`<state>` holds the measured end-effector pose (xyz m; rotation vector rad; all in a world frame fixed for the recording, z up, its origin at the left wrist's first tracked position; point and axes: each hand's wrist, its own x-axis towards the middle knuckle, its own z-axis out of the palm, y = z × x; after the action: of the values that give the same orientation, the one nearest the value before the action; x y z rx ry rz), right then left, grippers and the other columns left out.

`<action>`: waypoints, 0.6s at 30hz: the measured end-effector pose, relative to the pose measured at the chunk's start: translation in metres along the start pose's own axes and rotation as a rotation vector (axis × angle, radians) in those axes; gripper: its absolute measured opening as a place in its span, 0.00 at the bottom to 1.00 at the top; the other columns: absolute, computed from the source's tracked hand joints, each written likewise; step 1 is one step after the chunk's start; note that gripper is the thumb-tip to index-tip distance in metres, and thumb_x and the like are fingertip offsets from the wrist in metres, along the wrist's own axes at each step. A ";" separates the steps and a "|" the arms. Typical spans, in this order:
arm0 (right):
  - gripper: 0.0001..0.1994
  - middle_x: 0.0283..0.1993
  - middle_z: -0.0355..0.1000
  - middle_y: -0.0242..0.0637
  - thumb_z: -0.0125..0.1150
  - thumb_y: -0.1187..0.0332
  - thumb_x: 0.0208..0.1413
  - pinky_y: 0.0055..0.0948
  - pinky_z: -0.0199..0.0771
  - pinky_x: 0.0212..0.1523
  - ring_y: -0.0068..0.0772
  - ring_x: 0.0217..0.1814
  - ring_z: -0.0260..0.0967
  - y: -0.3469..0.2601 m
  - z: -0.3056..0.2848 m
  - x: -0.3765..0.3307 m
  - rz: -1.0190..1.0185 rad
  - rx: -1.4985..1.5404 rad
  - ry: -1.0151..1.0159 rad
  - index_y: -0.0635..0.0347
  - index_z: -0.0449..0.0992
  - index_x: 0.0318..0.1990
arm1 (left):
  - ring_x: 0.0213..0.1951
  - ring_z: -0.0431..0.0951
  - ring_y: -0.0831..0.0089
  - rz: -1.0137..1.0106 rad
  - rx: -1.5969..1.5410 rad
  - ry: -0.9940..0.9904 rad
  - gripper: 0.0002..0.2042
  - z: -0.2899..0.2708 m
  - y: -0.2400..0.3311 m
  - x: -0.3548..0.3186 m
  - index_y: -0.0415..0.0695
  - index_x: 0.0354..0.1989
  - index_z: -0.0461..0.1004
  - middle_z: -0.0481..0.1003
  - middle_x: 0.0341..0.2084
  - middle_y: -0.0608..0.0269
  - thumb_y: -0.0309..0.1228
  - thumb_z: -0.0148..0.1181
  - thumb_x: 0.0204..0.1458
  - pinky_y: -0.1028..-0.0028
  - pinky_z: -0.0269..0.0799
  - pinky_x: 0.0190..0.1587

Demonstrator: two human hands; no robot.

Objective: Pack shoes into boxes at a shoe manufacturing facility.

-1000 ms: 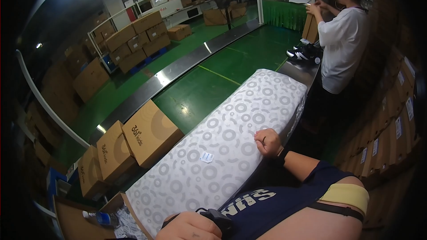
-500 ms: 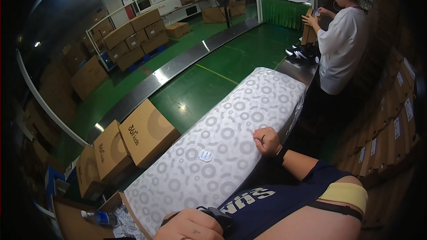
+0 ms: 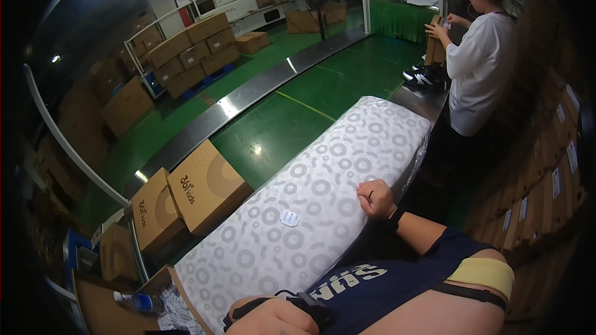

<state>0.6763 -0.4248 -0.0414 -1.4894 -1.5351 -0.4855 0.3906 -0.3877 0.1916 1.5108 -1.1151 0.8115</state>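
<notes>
A long stack of white tissue paper [image 3: 310, 211] printed with grey rings lies along a work table, running away from the viewer toward a steel bench [image 3: 417, 100]. The right hand [image 3: 374, 197] rests on the stack's right edge, fingers curled loosely with the tips pressing the top sheet; it appears to pin or pinch the edge, though whether a sheet is actually gripped cannot be told from this angle. The left hand [image 3: 273, 317] sits at the lower edge of the view, a dark strap across its wrist, close to the near end of the stack; how far its fingers are spread, and whether it holds anything, cannot be told. A small white tag [image 3: 289, 218] lies on the top sheet, between the two hands.

Left of the stack, two brown cardboard boxes [image 3: 186, 195] stand on end beside a steel conveyor track [image 3: 248, 96] that crosses a green floor [image 3: 279, 130]. A water bottle [image 3: 138, 301] lies near the lower left corner. Further boxes are stacked on pallets [image 3: 186, 56] at the back. A co-worker in a white shirt [image 3: 478, 68] stands at the far bench beside dark shoes [image 3: 425, 75].
</notes>
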 end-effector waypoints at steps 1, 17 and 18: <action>0.03 0.26 0.71 0.36 0.53 0.74 0.36 0.32 0.65 0.37 0.37 0.33 0.70 0.001 0.001 0.000 -0.007 -0.007 0.002 0.58 0.72 0.23 | 0.16 0.68 0.67 0.002 -0.010 0.002 0.16 0.000 0.000 0.000 0.53 0.51 0.64 0.69 0.18 0.56 0.29 0.43 0.53 0.73 0.63 0.17; 0.03 0.26 0.72 0.36 0.54 0.74 0.36 0.32 0.66 0.37 0.37 0.33 0.71 0.007 0.007 -0.001 -0.006 -0.013 0.003 0.58 0.73 0.23 | 0.16 0.67 0.67 0.082 0.189 0.129 0.15 0.019 0.000 -0.007 0.49 0.50 0.60 0.68 0.18 0.57 0.33 0.41 0.53 0.71 0.63 0.18; 0.03 0.26 0.72 0.36 0.54 0.74 0.36 0.32 0.67 0.38 0.37 0.33 0.71 0.007 0.005 -0.002 -0.001 -0.011 0.009 0.58 0.73 0.23 | 0.16 0.66 0.68 0.133 0.428 0.312 0.14 0.030 0.001 -0.007 0.47 0.49 0.60 0.67 0.19 0.56 0.32 0.41 0.53 0.71 0.62 0.19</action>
<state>0.6805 -0.4209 -0.0475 -1.4930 -1.5286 -0.5011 0.3856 -0.4155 0.1781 1.5919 -0.8476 1.3939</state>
